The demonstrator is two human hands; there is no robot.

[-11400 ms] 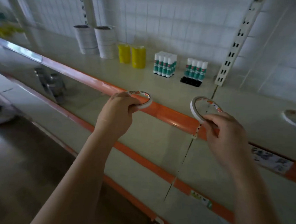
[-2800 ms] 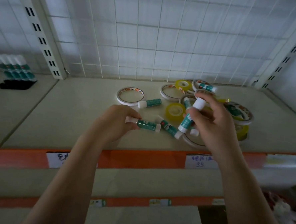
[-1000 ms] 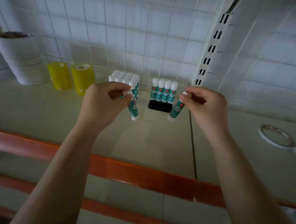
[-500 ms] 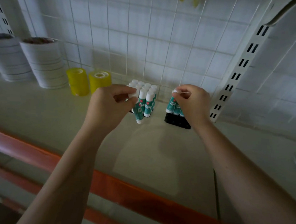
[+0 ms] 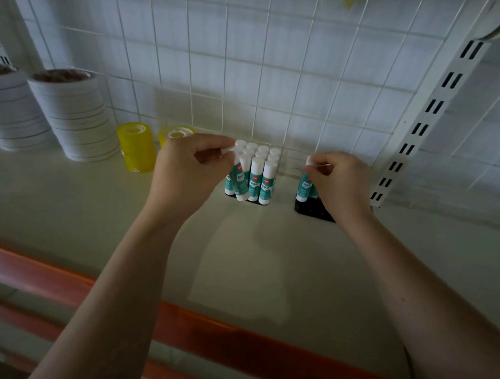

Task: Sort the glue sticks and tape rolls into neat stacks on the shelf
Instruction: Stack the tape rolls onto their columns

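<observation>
My left hand (image 5: 185, 170) pinches the white cap of a teal glue stick (image 5: 241, 186), held upright at the front left corner of a block of several standing glue sticks (image 5: 260, 169) at the back of the shelf. My right hand (image 5: 338, 180) pinches another glue stick (image 5: 304, 186) by its cap over a black tray (image 5: 310, 209); my hand hides the other sticks in that tray. Two yellow tape stacks (image 5: 135, 150) and two tall white tape stacks (image 5: 72, 114) stand to the left.
The shelf (image 5: 239, 253) is pale with an orange front rail (image 5: 234, 337). A white wire grid backs it. A slotted white upright (image 5: 422, 126) stands at the right. A lower shelf shows beneath.
Both hands have moved forward and lowered their glue sticks toward the standing groups. The view has come closer to the shelf's back.
</observation>
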